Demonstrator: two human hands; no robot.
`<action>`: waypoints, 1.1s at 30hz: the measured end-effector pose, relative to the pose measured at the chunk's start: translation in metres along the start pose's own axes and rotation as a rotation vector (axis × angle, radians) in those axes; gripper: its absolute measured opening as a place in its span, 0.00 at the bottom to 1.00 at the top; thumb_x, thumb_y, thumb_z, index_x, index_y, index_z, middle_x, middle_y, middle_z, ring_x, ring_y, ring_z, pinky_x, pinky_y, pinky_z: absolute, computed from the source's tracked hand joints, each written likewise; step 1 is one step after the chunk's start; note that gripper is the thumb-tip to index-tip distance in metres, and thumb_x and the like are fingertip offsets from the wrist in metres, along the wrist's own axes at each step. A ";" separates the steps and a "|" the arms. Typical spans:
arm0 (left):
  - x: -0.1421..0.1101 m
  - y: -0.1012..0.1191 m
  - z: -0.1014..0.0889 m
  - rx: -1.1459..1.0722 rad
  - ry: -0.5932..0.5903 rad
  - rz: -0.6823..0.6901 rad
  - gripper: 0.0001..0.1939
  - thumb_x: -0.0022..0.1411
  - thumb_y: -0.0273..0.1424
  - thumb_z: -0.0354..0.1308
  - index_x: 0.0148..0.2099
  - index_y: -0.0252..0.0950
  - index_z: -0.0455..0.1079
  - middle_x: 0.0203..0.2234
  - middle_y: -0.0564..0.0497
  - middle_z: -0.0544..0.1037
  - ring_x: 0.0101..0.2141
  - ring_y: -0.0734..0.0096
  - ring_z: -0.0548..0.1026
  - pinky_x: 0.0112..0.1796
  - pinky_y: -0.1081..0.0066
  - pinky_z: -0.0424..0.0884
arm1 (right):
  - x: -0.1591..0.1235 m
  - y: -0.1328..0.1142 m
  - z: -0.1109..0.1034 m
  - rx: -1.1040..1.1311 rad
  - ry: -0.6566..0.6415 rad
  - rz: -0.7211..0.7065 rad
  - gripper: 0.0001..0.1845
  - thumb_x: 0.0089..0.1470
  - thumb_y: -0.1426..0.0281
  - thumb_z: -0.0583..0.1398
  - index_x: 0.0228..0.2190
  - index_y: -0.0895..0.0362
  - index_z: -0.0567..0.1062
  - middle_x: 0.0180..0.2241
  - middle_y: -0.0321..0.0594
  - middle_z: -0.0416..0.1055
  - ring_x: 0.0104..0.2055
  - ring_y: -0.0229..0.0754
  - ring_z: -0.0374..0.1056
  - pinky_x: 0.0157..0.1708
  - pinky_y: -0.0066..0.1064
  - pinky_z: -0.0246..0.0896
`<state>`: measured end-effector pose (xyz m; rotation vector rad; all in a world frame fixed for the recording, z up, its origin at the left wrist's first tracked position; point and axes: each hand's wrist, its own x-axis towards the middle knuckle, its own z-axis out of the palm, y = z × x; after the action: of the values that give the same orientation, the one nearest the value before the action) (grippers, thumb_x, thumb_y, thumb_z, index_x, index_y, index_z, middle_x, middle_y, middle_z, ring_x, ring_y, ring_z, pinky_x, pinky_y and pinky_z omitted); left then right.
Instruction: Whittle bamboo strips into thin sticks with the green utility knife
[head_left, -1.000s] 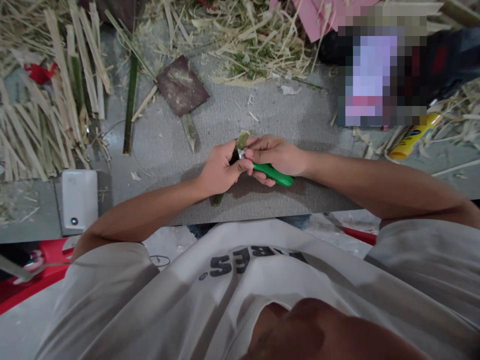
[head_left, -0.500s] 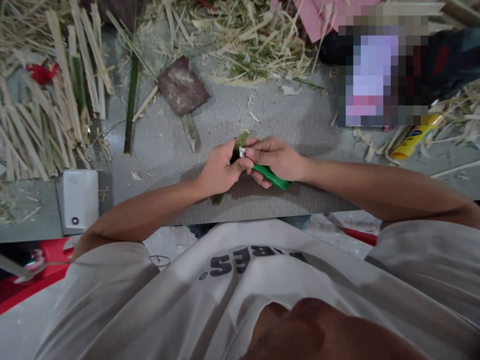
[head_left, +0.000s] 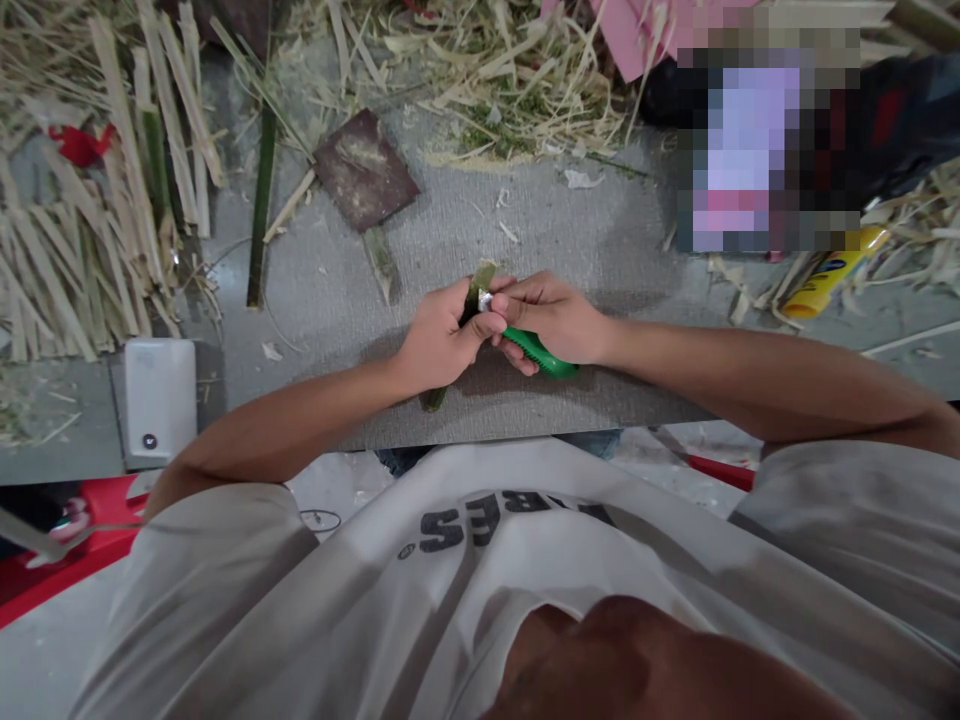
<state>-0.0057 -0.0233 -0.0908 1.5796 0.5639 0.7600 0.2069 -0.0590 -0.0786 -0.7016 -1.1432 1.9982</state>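
While the left hand (head_left: 439, 338) is gripping a green bamboo piece (head_left: 484, 275), the right hand (head_left: 559, 315) is holding a green-handled knife (head_left: 551, 362) up to it

As both hands are meeting over the near part of the table (head_left: 450, 225), the bamboo piece is slanting through the left grasp: upper end showing above the fingers, lower end poking out below, toward the table's near edge. Right hand is closed around the knife, its fingers pinching near the metal end (head_left: 485, 299). Left thumb is lying close by, right at the working spot. Fingers are hiding the edge itself; cannot tell how deep it is biting, if at all.

Step in hand, by my reading: close knife work near the bamboo's upper end. Any further stroke would be calling for a firm left grip, a small controlled push and a thumb well out of the blade's path.

Round about: a brown square piece (head_left: 366, 170) is lying ahead of the hands, a pointed bamboo piece (head_left: 380, 265) just beside its near corner. Pale strips (head_left: 56, 270) are spreading at far left, a white rectangular device (head_left: 160, 400) sitting near them. Loose shavings (head_left: 525, 75) are heaping beyond; a yellow tube (head_left: 836, 272) is resting off to the right.
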 end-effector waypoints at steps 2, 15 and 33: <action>0.000 0.001 0.000 -0.012 -0.018 -0.002 0.32 0.70 0.59 0.71 0.58 0.35 0.81 0.25 0.55 0.80 0.21 0.74 0.78 0.23 0.73 0.72 | 0.001 -0.002 -0.003 -0.002 -0.078 0.062 0.33 0.72 0.43 0.69 0.33 0.61 0.76 0.21 0.33 0.72 0.17 0.35 0.70 0.15 0.23 0.66; 0.001 0.010 0.001 0.014 -0.013 -0.038 0.35 0.69 0.62 0.70 0.56 0.35 0.79 0.24 0.53 0.80 0.25 0.68 0.82 0.24 0.71 0.74 | -0.002 -0.003 -0.003 0.014 -0.074 0.084 0.31 0.74 0.45 0.68 0.34 0.61 0.78 0.22 0.34 0.73 0.18 0.35 0.71 0.16 0.23 0.66; 0.000 0.010 0.003 0.012 -0.036 -0.034 0.34 0.67 0.62 0.72 0.57 0.37 0.79 0.24 0.53 0.80 0.31 0.62 0.86 0.28 0.68 0.78 | 0.000 -0.012 -0.013 0.042 -0.211 0.212 0.29 0.75 0.47 0.69 0.34 0.61 0.78 0.22 0.32 0.72 0.18 0.34 0.70 0.18 0.22 0.68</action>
<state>-0.0046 -0.0267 -0.0812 1.5877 0.5689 0.7028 0.2200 -0.0487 -0.0741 -0.6234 -1.1847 2.3130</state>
